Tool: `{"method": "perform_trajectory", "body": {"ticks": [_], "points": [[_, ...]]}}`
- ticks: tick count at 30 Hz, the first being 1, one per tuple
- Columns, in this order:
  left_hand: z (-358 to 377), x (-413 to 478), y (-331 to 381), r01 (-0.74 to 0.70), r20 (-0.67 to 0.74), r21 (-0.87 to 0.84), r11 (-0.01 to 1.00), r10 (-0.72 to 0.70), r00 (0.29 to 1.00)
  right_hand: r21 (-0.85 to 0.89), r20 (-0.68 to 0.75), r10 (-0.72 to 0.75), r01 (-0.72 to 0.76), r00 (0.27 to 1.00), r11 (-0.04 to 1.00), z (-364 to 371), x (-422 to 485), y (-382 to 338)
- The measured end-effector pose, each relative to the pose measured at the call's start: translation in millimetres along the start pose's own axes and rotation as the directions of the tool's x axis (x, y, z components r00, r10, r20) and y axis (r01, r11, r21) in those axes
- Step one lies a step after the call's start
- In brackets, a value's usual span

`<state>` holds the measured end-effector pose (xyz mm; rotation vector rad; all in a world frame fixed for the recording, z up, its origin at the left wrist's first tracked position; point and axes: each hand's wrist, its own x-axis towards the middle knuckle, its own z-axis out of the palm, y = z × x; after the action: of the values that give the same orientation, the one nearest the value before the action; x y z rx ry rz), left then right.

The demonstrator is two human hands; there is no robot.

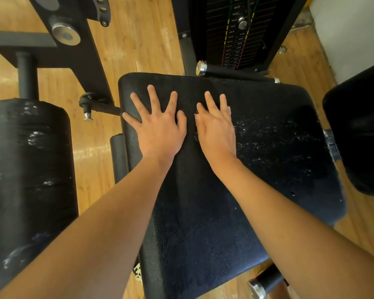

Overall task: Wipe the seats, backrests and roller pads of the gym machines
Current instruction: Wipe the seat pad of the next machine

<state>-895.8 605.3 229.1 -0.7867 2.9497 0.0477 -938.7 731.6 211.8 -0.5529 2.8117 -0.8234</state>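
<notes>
Seat (pixel 268 152): black padded, roughly square, rounded corners, lying flat at centre of view. A dark cloth (pixel 190 190) lies spread across its left half. White specks dot the exposed right half. Roller pad (pixel 26 169): black, cylindrical, scuffed white, at left. Backrest (pixel 361 137): black, at right edge.

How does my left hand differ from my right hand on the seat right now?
The left hand lies flat with its fingers splayed wide; the right hand keeps its fingers close together. The left hand sits near the seat pad's left edge, the right hand nearer its middle, beside a patch of pale specks. Both press palm down on a dark cloth spread over the pad, thumbs almost meeting.
</notes>
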Motion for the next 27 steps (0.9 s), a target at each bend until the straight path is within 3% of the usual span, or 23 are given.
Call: {"method": "perform_trajectory", "body": {"ticks": [7,15,22,27], "points": [[1.1,1.1,-1.0,0.006,0.0,-0.001,1.0,-0.006,1.0,0.01,0.003,-0.026,0.026,1.0,1.0,-5.9,-56.6,4.8],[0.6,1.6,0.4,0.007,0.007,-0.001,1.0,-0.007,1.0,0.02,0.048,-0.009,0.008,0.999,1.0,-7.6,-17.3,3.6],[-0.4,1.0,0.4,0.007,0.014,0.002,1.0,-0.007,1.0,0.038,-0.022,-0.038,0.039,0.999,0.999,-6.6,-70.0,13.8],[0.2,1.2,0.7,0.007,0.001,0.0,1.0,-0.007,1.0,0.0,0.022,-0.041,0.041,0.999,0.999,-6.5,-55.4,11.0]]}}
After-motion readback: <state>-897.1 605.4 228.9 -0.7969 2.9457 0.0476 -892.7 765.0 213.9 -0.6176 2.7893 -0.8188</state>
